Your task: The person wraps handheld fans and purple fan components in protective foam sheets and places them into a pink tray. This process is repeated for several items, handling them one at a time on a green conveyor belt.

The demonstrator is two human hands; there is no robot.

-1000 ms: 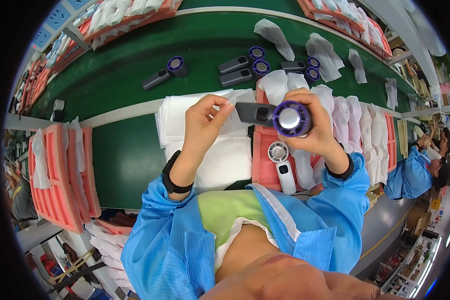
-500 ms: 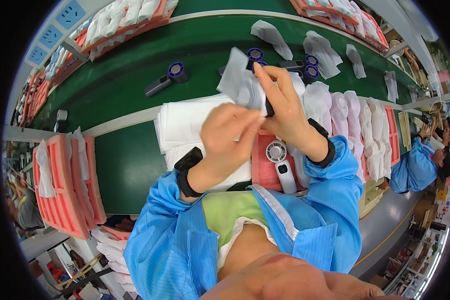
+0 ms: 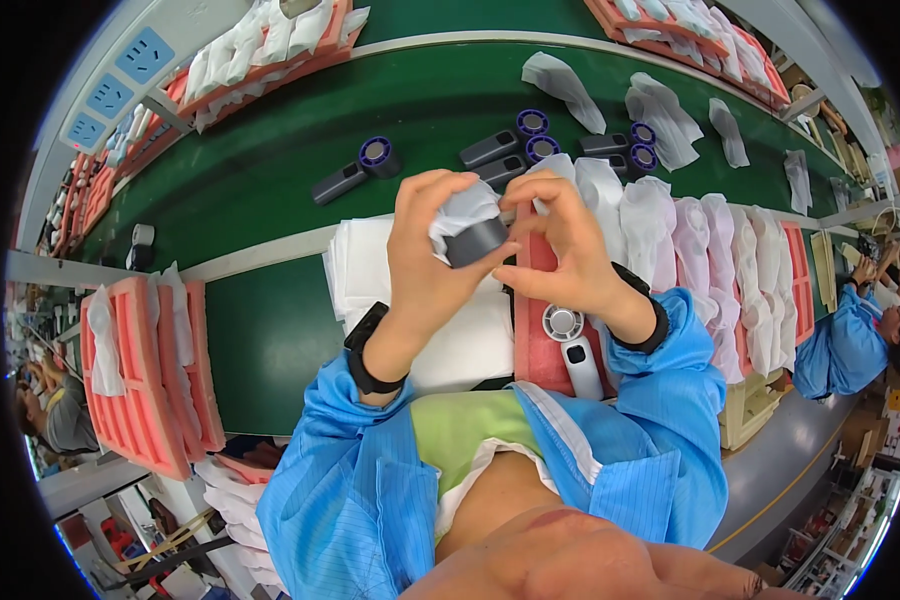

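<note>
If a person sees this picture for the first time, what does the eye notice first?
First, the two hands at the centre: the left hand and right hand hold a dark grey handheld fan half inside a white pouch. Behind them, more grey fans with purple heads lie on the green conveyor belt. A white fan lies on a pink foam tray below the right hand.

The purple-headed grey fan [image 3: 475,240], bare a second ago, went into a white pouch [image 3: 462,208]; both hands closed together around it, raised above the table.

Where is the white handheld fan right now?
Head view, centre-right: the white fan lies on the pink tray just below the right hand, beside the white foam stack.
</note>
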